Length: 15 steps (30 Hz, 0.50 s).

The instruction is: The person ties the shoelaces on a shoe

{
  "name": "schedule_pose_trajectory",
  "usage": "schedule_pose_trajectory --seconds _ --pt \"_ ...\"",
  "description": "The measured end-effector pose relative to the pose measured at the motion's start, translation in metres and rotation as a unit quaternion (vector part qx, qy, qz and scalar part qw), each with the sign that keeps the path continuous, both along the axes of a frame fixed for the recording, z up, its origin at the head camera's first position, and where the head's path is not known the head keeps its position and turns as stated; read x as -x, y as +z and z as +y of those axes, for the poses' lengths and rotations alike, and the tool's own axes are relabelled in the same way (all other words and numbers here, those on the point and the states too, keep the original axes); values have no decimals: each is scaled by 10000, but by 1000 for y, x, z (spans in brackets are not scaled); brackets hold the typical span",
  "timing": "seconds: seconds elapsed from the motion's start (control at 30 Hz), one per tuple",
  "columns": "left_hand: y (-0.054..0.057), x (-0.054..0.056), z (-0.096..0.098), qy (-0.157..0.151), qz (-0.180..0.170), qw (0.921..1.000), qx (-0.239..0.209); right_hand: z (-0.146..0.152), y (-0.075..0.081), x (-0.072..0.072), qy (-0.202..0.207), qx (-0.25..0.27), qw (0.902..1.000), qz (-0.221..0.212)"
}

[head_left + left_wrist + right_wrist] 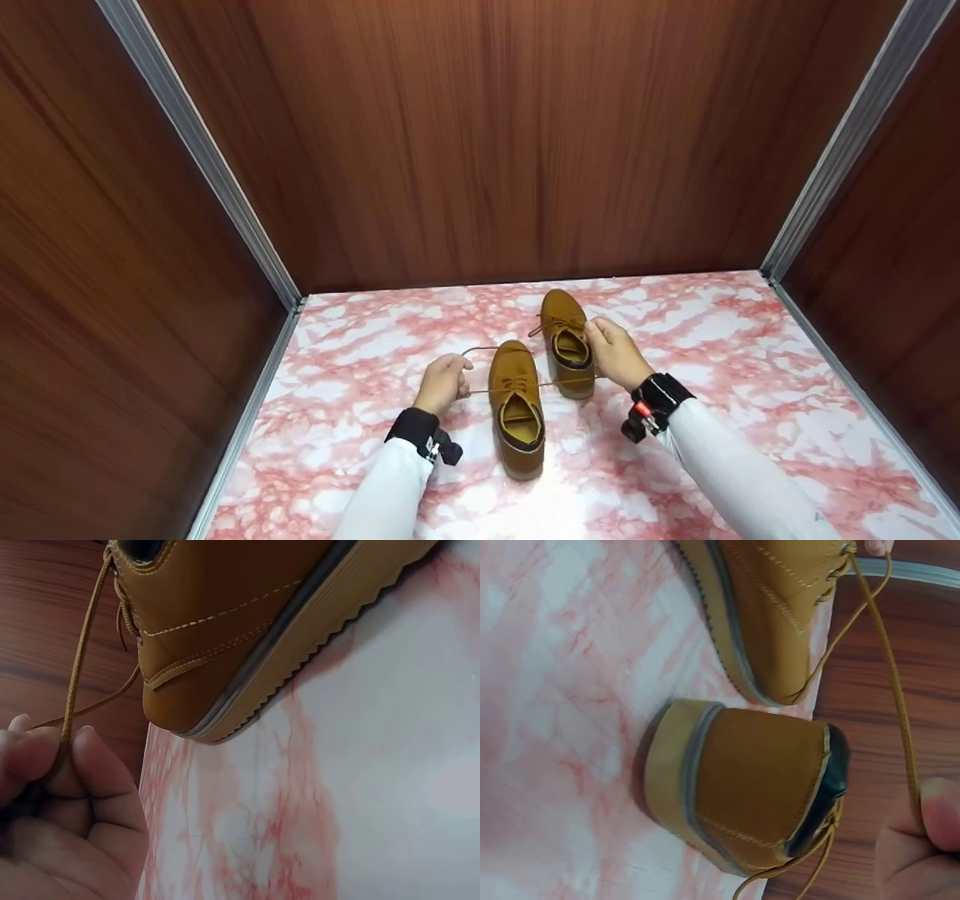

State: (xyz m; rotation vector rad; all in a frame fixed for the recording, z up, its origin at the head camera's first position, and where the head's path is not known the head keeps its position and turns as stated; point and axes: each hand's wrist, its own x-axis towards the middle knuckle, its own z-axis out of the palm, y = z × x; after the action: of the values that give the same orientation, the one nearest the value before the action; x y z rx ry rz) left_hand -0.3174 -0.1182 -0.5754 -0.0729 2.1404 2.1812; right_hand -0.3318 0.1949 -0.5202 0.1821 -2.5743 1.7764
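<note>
Two tan lace-up shoes stand on the table, toes pointing away from me. The nearer shoe (513,366) lies between my hands, its lace (81,652) drawn out to both sides. My left hand (441,384) pinches one lace end left of this shoe; a loop of that lace runs across near the toe. My right hand (616,352) grips the other end (891,660), pulled taut to the right past the heel of the farther shoe (561,306). That farther shoe has its laces tied, with a loop hanging at its left side.
A red-and-white marbled table top (360,330) lies under the shoes. Brown wood-grain panels (480,150) rise behind and at both sides, with grey metal strips (217,180) at the corners.
</note>
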Motion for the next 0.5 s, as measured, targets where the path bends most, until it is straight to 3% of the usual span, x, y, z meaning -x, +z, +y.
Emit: schedule_pose_trajectory --seconds 0.33,0.5 --pt "8 1 -1 -27 1 9991 -415 -3 19 -3 435 458 9969 -462" --pt "12 2 1 -33 66 9995 -320 -3 24 -2 890 542 9929 -581"
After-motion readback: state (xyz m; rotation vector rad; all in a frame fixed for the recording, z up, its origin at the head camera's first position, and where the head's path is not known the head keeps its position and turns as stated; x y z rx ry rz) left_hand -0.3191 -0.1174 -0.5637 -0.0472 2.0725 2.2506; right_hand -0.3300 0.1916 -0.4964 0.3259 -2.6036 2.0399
